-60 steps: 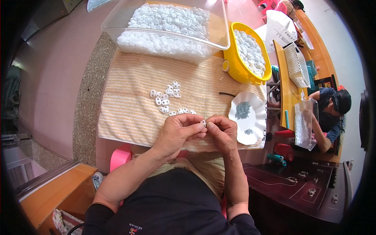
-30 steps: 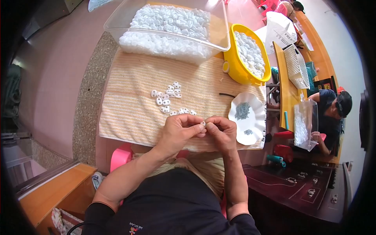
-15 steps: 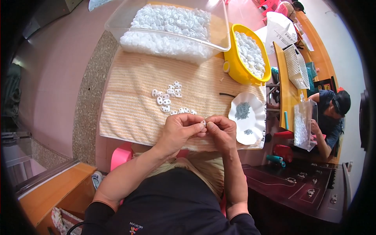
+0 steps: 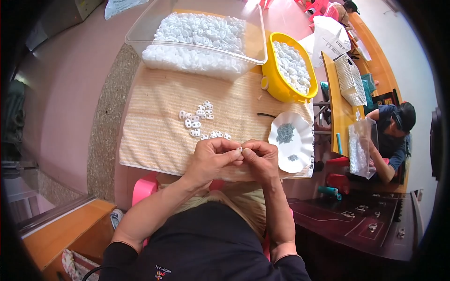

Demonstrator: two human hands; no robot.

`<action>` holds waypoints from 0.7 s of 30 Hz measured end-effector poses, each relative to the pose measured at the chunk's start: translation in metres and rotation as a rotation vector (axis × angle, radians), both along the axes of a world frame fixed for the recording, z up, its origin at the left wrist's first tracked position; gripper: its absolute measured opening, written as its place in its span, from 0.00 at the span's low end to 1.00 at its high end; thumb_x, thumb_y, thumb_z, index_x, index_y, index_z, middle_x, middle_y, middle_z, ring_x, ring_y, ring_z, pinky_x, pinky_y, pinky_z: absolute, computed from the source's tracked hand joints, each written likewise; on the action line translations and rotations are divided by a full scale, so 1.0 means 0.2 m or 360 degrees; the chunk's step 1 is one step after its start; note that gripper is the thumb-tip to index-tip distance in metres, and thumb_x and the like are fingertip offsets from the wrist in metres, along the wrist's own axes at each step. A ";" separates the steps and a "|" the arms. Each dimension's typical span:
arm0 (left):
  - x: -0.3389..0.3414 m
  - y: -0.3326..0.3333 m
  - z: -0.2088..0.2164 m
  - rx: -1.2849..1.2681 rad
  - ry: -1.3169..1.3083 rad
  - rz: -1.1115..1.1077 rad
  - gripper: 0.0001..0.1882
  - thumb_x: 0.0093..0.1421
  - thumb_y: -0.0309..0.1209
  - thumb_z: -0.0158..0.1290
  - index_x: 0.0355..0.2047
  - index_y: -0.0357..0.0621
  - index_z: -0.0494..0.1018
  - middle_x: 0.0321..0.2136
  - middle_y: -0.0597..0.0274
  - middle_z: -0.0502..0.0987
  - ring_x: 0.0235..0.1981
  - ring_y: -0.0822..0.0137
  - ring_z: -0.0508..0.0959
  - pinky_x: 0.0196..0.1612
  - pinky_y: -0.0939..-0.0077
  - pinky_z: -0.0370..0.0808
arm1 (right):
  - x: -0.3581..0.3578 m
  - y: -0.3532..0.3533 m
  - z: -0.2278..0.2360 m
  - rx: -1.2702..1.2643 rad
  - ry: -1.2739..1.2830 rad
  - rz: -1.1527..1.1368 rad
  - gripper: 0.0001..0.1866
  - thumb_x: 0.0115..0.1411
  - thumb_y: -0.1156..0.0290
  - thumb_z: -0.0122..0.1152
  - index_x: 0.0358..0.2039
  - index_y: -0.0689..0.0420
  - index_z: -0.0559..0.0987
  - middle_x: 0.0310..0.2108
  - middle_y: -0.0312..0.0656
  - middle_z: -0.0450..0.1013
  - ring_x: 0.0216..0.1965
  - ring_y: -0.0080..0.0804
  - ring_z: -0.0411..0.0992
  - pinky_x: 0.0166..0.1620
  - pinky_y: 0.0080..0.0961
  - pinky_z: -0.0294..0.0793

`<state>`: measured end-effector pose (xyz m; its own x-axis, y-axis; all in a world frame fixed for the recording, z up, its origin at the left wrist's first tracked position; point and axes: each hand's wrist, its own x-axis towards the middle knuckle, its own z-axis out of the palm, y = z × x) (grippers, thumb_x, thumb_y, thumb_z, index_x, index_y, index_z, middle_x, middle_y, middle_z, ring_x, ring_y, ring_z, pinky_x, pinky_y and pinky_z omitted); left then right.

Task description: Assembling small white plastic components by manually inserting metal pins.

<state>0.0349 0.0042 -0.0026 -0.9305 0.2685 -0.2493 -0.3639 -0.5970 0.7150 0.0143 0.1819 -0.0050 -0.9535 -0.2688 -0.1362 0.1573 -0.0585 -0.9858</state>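
Near the front edge of the striped towel (image 4: 154,126), my hands meet over a small white plastic piece (image 4: 240,149). My left hand (image 4: 210,157) pinches it from one side, and my right hand (image 4: 263,160) closes on the other with thumb and forefinger. Fingertips cover most of the piece. Just beyond my left hand lie several small white two-holed plastic pieces (image 4: 189,123) in a loose group. A white wavy-rimmed plate (image 4: 303,140) is beside my right hand, carrying a larger and a smaller heap of tiny grey parts (image 4: 284,134).
A clear bin (image 4: 255,61) of white pieces stands at the back, with a yellow tub (image 4: 272,84) of more to its right. A short black stick (image 4: 266,114) lies by the plate. At the right, a co-worker (image 4: 396,126) sits at another table with a clear box (image 4: 361,145).
The view has shifted slightly, so the table things appear a little further left. My hands keep the same pinch on the small white piece, which appears slightly turned.
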 end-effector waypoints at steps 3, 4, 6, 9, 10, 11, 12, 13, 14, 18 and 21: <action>0.00 0.00 0.00 0.0019 -0.0017 -0.0020 0.08 0.58 0.21 0.55 0.38 0.32 0.74 0.32 0.55 0.79 0.32 0.69 0.80 0.39 0.78 0.79 | 0.00 0.01 0.01 0.0037 -0.0031 -0.0018 0.05 0.58 0.76 0.61 0.32 0.65 0.79 0.29 0.39 0.75 0.30 0.21 0.72 0.35 0.16 0.72; -0.01 0.00 0.00 0.0031 -0.0036 -0.0033 0.08 0.58 0.21 0.55 0.38 0.32 0.74 0.32 0.55 0.78 0.32 0.69 0.80 0.39 0.77 0.80 | -0.01 0.02 0.00 0.0018 -0.0029 -0.0015 0.05 0.58 0.76 0.61 0.32 0.65 0.79 0.30 0.39 0.76 0.30 0.21 0.72 0.36 0.16 0.72; -0.01 0.00 0.00 0.0033 -0.0050 -0.0034 0.08 0.57 0.21 0.55 0.38 0.32 0.74 0.32 0.55 0.78 0.33 0.69 0.80 0.39 0.77 0.80 | -0.01 0.02 0.00 0.0000 -0.0029 -0.0009 0.05 0.58 0.76 0.61 0.32 0.65 0.79 0.30 0.39 0.76 0.30 0.22 0.73 0.36 0.16 0.72; -0.01 -0.01 0.02 0.0053 -0.0081 -0.0035 0.08 0.57 0.21 0.55 0.38 0.32 0.74 0.33 0.55 0.78 0.33 0.69 0.80 0.40 0.76 0.80 | -0.01 0.03 -0.02 0.0045 -0.0039 -0.0036 0.04 0.58 0.77 0.61 0.33 0.65 0.79 0.31 0.40 0.76 0.31 0.22 0.73 0.36 0.16 0.73; -0.01 -0.01 0.02 0.0073 -0.0098 -0.0038 0.08 0.57 0.21 0.55 0.38 0.32 0.74 0.33 0.55 0.78 0.33 0.69 0.80 0.40 0.76 0.80 | -0.01 0.03 -0.02 0.0034 -0.0043 -0.0046 0.05 0.58 0.78 0.60 0.33 0.65 0.79 0.31 0.40 0.76 0.31 0.22 0.73 0.37 0.16 0.73; -0.01 -0.01 0.01 0.0075 -0.0100 -0.0036 0.08 0.57 0.21 0.55 0.38 0.32 0.74 0.33 0.55 0.78 0.33 0.69 0.80 0.40 0.76 0.80 | -0.01 0.04 -0.03 0.0022 -0.0046 -0.0056 0.05 0.58 0.78 0.60 0.34 0.65 0.79 0.32 0.40 0.76 0.31 0.22 0.73 0.37 0.17 0.73; -0.01 -0.01 0.01 0.0080 -0.0106 -0.0031 0.08 0.57 0.21 0.55 0.38 0.32 0.74 0.33 0.55 0.78 0.33 0.69 0.80 0.40 0.75 0.80 | -0.01 0.03 -0.02 0.0023 -0.0047 -0.0053 0.05 0.58 0.78 0.60 0.34 0.65 0.79 0.32 0.40 0.76 0.31 0.22 0.73 0.37 0.17 0.73; -0.01 -0.01 0.01 0.0084 -0.0111 -0.0025 0.08 0.57 0.21 0.55 0.38 0.32 0.74 0.33 0.55 0.78 0.33 0.69 0.80 0.40 0.75 0.80 | -0.01 0.02 -0.02 0.0015 -0.0066 -0.0078 0.05 0.57 0.78 0.60 0.33 0.64 0.79 0.30 0.37 0.76 0.31 0.20 0.73 0.36 0.16 0.74; -0.01 -0.01 0.01 0.0084 -0.0112 -0.0023 0.08 0.57 0.21 0.55 0.38 0.32 0.74 0.33 0.55 0.78 0.33 0.69 0.80 0.40 0.75 0.80 | -0.01 0.01 -0.01 0.0007 -0.0085 -0.0104 0.05 0.55 0.78 0.60 0.33 0.63 0.79 0.29 0.35 0.76 0.30 0.18 0.73 0.35 0.16 0.74; -0.01 -0.01 0.01 0.0109 -0.0095 -0.0016 0.08 0.57 0.21 0.55 0.38 0.32 0.74 0.33 0.56 0.78 0.32 0.69 0.79 0.40 0.75 0.80 | -0.01 0.02 0.00 0.0022 -0.0117 -0.0107 0.05 0.55 0.78 0.60 0.33 0.63 0.79 0.29 0.35 0.76 0.30 0.19 0.73 0.35 0.16 0.74; -0.01 -0.01 0.01 0.0116 -0.0091 -0.0018 0.08 0.57 0.21 0.55 0.38 0.32 0.74 0.32 0.56 0.78 0.32 0.69 0.79 0.39 0.75 0.80 | -0.01 0.04 -0.01 -0.0037 -0.0104 -0.0049 0.05 0.58 0.78 0.59 0.35 0.66 0.79 0.32 0.41 0.77 0.32 0.23 0.74 0.39 0.17 0.74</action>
<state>0.0333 0.0031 -0.0006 -0.9122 0.2981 -0.2812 -0.4097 -0.6424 0.6477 0.0132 0.1890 -0.0068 -0.9506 -0.2433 -0.1927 0.2192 -0.0868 -0.9718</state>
